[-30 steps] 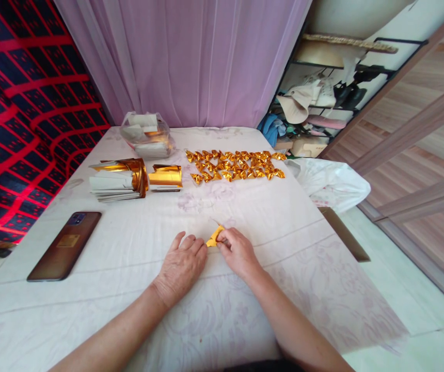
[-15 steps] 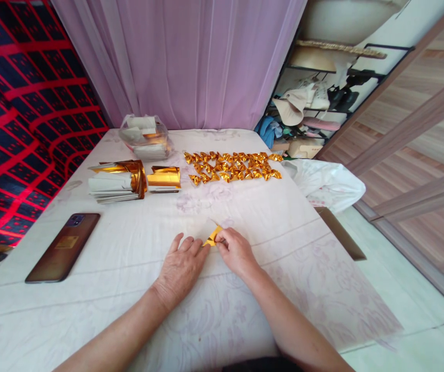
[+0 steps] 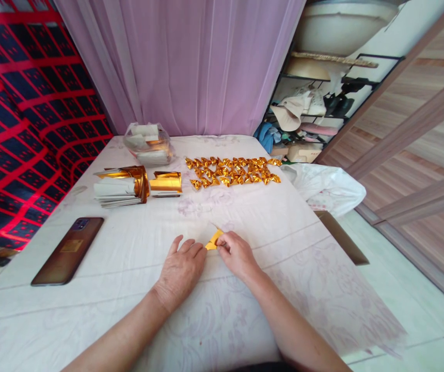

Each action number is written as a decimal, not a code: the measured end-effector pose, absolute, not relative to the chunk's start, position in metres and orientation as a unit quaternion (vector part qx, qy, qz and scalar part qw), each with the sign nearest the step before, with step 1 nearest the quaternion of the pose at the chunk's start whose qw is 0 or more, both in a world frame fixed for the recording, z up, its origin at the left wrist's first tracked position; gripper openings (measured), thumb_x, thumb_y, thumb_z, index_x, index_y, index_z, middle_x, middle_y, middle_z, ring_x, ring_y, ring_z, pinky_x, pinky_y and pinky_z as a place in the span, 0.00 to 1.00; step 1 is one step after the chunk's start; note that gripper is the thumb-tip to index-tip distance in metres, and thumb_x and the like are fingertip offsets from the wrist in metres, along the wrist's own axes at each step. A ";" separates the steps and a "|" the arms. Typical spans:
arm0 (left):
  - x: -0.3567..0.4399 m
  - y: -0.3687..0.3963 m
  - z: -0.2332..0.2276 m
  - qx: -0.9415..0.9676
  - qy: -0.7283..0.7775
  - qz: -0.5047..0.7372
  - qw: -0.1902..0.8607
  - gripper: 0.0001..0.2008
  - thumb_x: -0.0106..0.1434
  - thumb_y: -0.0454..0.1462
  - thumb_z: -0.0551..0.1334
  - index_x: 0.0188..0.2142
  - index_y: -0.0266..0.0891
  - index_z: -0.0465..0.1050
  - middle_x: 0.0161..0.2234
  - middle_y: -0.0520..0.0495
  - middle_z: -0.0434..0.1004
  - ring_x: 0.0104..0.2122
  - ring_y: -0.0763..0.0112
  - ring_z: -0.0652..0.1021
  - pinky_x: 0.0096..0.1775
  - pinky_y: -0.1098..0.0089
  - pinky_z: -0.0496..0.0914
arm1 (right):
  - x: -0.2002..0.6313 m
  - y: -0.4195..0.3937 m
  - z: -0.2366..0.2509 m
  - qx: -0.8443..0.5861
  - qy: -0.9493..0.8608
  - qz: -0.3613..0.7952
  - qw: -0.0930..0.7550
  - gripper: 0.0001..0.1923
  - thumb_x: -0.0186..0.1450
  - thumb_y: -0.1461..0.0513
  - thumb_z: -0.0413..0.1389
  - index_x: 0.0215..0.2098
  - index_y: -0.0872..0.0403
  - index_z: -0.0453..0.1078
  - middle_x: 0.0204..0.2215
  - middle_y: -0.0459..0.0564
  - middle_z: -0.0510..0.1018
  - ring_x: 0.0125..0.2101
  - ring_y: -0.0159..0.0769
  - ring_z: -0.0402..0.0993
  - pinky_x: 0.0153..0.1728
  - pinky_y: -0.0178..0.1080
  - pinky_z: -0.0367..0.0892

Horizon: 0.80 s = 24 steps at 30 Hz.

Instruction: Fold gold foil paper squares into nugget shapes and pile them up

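Note:
A sheet of gold foil paper (image 3: 213, 239), partly folded, lies on the table between my hands. My right hand (image 3: 237, 252) pinches its right edge with thumb and curled fingers. Flat on the tablecloth, my left hand (image 3: 181, 263) has its fingers spread, the fingertips at the paper's left corner. Farther back, several folded gold paper pieces (image 3: 233, 172) sit in three rows. To their left are a small stack of gold foil sheets (image 3: 165, 183) and a larger bundle of white-backed sheets (image 3: 117, 190).
A phone (image 3: 68, 250) lies face down at the left. Behind the bundle stands a clear plastic bag of paper (image 3: 148, 144). Past the table's right edge are a white plastic bag (image 3: 328, 188), a brown board (image 3: 340, 237) and a loaded shelf rack (image 3: 315, 103).
The camera view has tilted slightly, so the scene sits a little lower and the left side shifts right. Both hands stay at the gold paper, which looks folded slightly narrower.

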<state>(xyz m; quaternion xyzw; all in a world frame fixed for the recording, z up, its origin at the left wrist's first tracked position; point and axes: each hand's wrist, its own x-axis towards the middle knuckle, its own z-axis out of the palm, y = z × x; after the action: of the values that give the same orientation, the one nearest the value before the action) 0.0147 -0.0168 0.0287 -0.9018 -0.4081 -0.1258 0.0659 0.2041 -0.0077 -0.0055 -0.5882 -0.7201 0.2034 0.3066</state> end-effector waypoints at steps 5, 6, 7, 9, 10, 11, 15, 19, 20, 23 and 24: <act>0.027 -0.014 0.030 -0.900 -0.413 -0.114 0.084 0.06 0.63 0.30 0.60 0.35 0.38 0.75 0.40 0.44 0.78 0.40 0.60 0.75 0.51 0.53 0.63 | 0.219 -0.007 -0.007 -0.552 -0.729 0.168 0.368 0.11 0.59 0.71 0.49 0.33 0.51 0.68 0.31 0.47 0.75 0.32 0.34 0.71 0.35 0.35 0.65; 0.029 -0.013 0.030 -0.902 -0.410 -0.107 0.087 0.05 0.63 0.30 0.60 0.35 0.37 0.75 0.37 0.45 0.78 0.39 0.60 0.75 0.50 0.53 0.64 | 0.223 -0.006 -0.007 -0.555 -0.729 0.146 0.374 0.12 0.58 0.72 0.49 0.33 0.51 0.68 0.32 0.48 0.75 0.34 0.35 0.71 0.37 0.36 0.66; 0.030 -0.011 0.030 -0.903 -0.408 -0.100 0.090 0.05 0.63 0.30 0.60 0.34 0.37 0.75 0.35 0.46 0.78 0.37 0.60 0.75 0.50 0.54 0.64 | 0.225 -0.006 -0.006 -0.558 -0.730 0.125 0.374 0.13 0.57 0.72 0.48 0.34 0.51 0.68 0.33 0.49 0.76 0.36 0.37 0.71 0.39 0.38 0.66; 0.031 -0.007 0.030 -0.904 -0.405 -0.093 0.096 0.04 0.63 0.30 0.61 0.33 0.37 0.74 0.31 0.47 0.76 0.35 0.60 0.75 0.49 0.53 0.64 | 0.230 -0.005 -0.004 -0.561 -0.738 0.099 0.361 0.15 0.56 0.73 0.49 0.35 0.51 0.69 0.35 0.49 0.77 0.39 0.39 0.71 0.42 0.40 0.65; 0.032 -0.005 0.029 -0.904 -0.406 -0.093 0.098 0.04 0.63 0.31 0.61 0.32 0.37 0.74 0.30 0.47 0.76 0.34 0.60 0.75 0.48 0.53 0.64 | 0.231 -0.004 -0.003 -0.559 -0.744 0.095 0.352 0.15 0.56 0.73 0.49 0.36 0.51 0.69 0.35 0.49 0.77 0.40 0.40 0.70 0.43 0.41 0.65; 0.033 -0.003 0.029 -0.904 -0.406 -0.093 0.098 0.04 0.63 0.31 0.61 0.32 0.37 0.74 0.29 0.47 0.76 0.34 0.60 0.75 0.48 0.53 0.64 | 0.231 -0.004 -0.003 -0.557 -0.750 0.094 0.345 0.16 0.56 0.73 0.49 0.36 0.51 0.69 0.36 0.49 0.78 0.40 0.40 0.70 0.43 0.41 0.65; 0.033 0.004 0.029 -0.907 -0.399 -0.097 0.093 0.03 0.64 0.33 0.62 0.33 0.40 0.75 0.29 0.48 0.76 0.34 0.61 0.74 0.49 0.53 0.63 | 0.230 -0.003 -0.005 -0.556 -0.754 0.099 0.336 0.16 0.56 0.73 0.50 0.38 0.50 0.70 0.36 0.48 0.78 0.40 0.40 0.70 0.44 0.42 0.65; 0.030 0.010 0.031 -0.914 -0.379 -0.104 0.095 0.04 0.64 0.33 0.62 0.37 0.41 0.77 0.31 0.48 0.76 0.35 0.62 0.73 0.47 0.56 0.63 | 0.230 -0.003 -0.007 -0.558 -0.751 0.103 0.337 0.16 0.55 0.73 0.52 0.37 0.51 0.71 0.35 0.49 0.78 0.39 0.40 0.71 0.42 0.42 0.65; 0.029 0.011 0.033 -0.917 -0.373 -0.101 0.094 0.05 0.64 0.32 0.62 0.38 0.42 0.77 0.32 0.47 0.76 0.35 0.62 0.73 0.46 0.57 0.63 | 0.230 -0.003 -0.007 -0.558 -0.751 0.104 0.337 0.15 0.55 0.73 0.52 0.36 0.51 0.71 0.35 0.48 0.78 0.39 0.40 0.71 0.42 0.42 0.65; 0.025 0.013 0.036 -0.924 -0.364 -0.079 0.087 0.08 0.64 0.30 0.61 0.40 0.41 0.76 0.33 0.47 0.76 0.36 0.63 0.72 0.44 0.60 0.63 | 0.229 -0.004 -0.006 -0.559 -0.752 0.110 0.331 0.14 0.56 0.72 0.53 0.36 0.51 0.71 0.34 0.48 0.78 0.38 0.40 0.71 0.41 0.41 0.65; 0.025 0.013 0.037 -0.923 -0.367 -0.072 0.084 0.08 0.64 0.30 0.61 0.41 0.41 0.76 0.33 0.47 0.76 0.36 0.63 0.72 0.43 0.60 0.63 | 0.229 -0.005 -0.005 -0.558 -0.753 0.112 0.330 0.13 0.56 0.72 0.54 0.36 0.50 0.71 0.34 0.48 0.78 0.38 0.40 0.71 0.40 0.41 0.64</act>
<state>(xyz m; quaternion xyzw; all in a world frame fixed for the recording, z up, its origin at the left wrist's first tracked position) 0.0245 0.0130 0.0374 -0.9235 -0.3672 -0.0721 0.0844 0.2292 -0.0049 -0.0054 -0.5580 -0.7533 0.1118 0.3297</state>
